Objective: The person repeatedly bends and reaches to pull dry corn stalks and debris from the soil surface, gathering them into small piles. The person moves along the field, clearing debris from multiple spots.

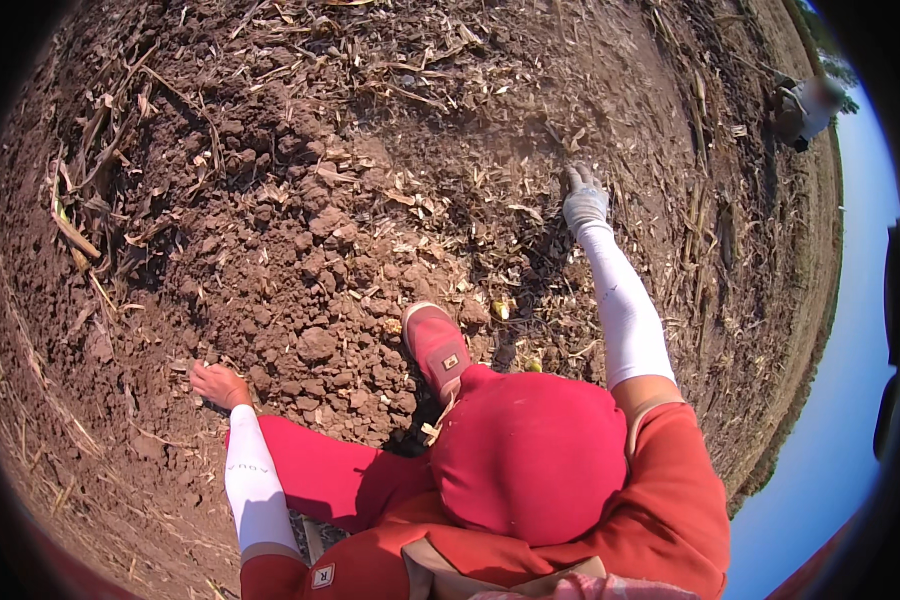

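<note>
My bare left hand (220, 385) is low over the brown soil at the left, beside my bent knee. Its fingers are curled together at the ground, and I cannot make out what is in them. On the right, my right hand (585, 204) wears a pale glove with dirt-darkened fingertips. That arm reaches far forward, and the fingers stretch apart over soil strewn with dry husk bits (525, 210). No held thing shows in the right hand. Crumbly soil clods (317, 345) lie between the two hands.
My reddish boot (435, 345) stands among the clods. A small yellowish piece (500, 309) lies right of it. Dry stalks (75, 235) lie at the far left. Another person (808, 108) is low in the field at the far right.
</note>
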